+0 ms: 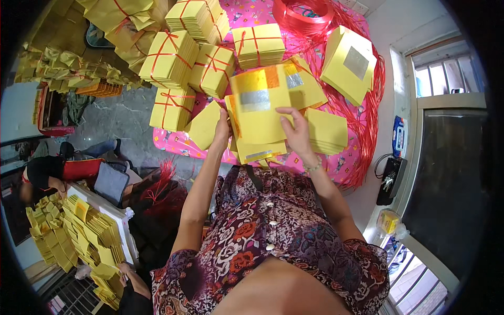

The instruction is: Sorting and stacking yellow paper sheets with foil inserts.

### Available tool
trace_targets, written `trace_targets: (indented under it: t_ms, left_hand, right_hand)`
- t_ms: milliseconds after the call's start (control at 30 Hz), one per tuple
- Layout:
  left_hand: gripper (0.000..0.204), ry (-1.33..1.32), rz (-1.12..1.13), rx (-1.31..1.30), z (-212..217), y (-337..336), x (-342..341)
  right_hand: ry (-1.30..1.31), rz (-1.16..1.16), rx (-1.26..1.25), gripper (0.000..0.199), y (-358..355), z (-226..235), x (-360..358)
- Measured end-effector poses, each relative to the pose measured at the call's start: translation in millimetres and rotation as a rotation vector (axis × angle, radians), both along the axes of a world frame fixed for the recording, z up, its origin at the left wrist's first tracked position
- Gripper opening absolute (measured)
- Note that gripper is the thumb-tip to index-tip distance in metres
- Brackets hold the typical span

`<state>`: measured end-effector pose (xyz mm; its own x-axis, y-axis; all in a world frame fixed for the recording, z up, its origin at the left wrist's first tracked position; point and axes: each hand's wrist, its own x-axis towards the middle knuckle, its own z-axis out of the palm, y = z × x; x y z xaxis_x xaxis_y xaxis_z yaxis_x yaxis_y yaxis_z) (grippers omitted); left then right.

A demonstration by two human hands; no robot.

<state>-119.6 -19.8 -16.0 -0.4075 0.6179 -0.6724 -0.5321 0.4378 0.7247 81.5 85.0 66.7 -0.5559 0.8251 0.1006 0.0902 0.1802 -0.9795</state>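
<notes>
A yellow paper sheet (pixel 262 123), slightly blurred, with a silver patch and an orange band, stands tilted up in front of me. My right hand (pixel 297 131) grips its right edge between thumb and fingers. On the other side my left hand (pixel 222 130) is closed at the edge of yellow papers, its fingertips partly hidden. Beneath lie more loose yellow papers (pixel 262 151). A fanned pile of plain yellow paper (pixel 328 131) rests right of my right hand, and another yellow stack (pixel 203 126) lies beside my left hand.
Several yellow bundles (pixel 169 58) tied with red ribbon stand at the table's far left. Red plastic ribbon (pixel 375 126) trails down the right edge of the pink tablecloth (pixel 341 163). A large yellow stack (pixel 347 65) sits far right. At left, another person's hand (pixel 125 269) touches yellow papers.
</notes>
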Motion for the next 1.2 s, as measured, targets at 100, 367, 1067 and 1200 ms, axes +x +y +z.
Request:
trace_targets:
  t_ms: [100,367,1067,1200]
  left_hand:
    - [0.075,-0.022,0.018,0.037,5,0,1]
    - [0.072,0.024,-0.051,-0.014,2,1,1]
    - [0.029,0.313,0.014,0.258,-13,-3,18]
    - [0.031,0.287,0.001,0.296,1,-3,22]
  right_hand:
    - [-0.122,0.05,-0.064,0.022,-8,-51,-1]
    - [-0.314,-0.004,0.015,0.023,-20,-80,0]
    - [-0.469,-0.102,0.164,0.043,-7,-72,-3]
    - [-0.367,-0.121,0.061,0.04,-2,-83,-3]
